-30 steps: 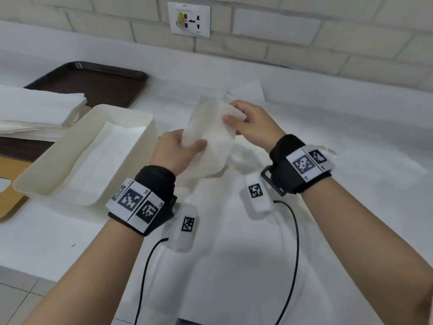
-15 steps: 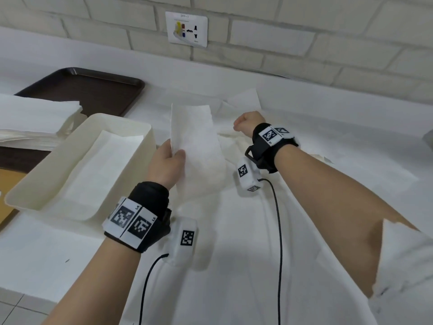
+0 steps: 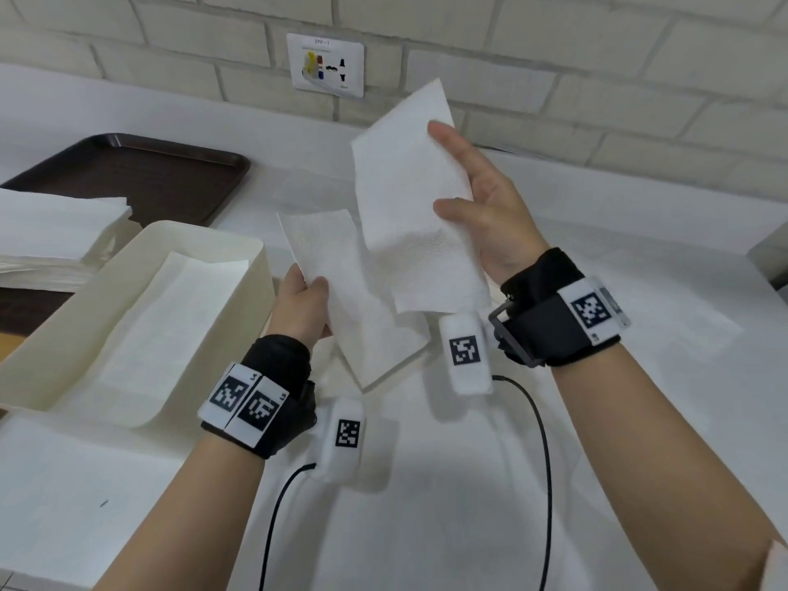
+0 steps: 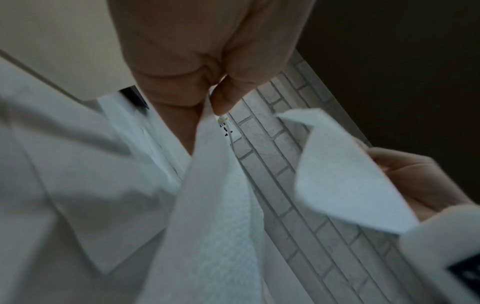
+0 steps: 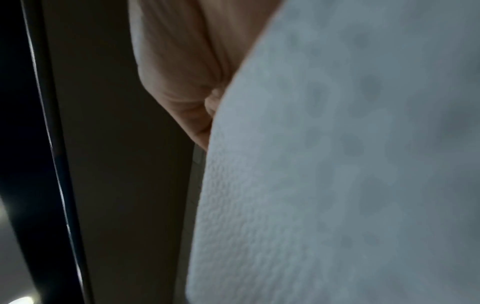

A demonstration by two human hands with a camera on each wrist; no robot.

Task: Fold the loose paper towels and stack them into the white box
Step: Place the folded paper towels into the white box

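Paper towels are in both hands above the white-covered counter, at the centre of the head view. The left hand pinches a narrow folded towel by its left edge, thumb over the front; the left wrist view shows thumb and forefinger closed on the sheet. That towel's long axis runs from upper left to lower right, its free end hanging toward the counter. The right hand holds a second towel higher, centre-right of the frame, with the thumb across the front and the fingers reaching up along the right edge; whether the fingers behind it curl cannot be told. This sheet stands nearly upright, its top corner pointing toward the wall socket.

The white box sits at left of the frame, directly beside the left hand, with a flat towel already lying inside. Its long side runs from lower left to upper right, so the folded towel would probably need turning to lie along it. The left hand is clearly the nearer to the box.

A dark tray and a towel pile occupy the upper left.
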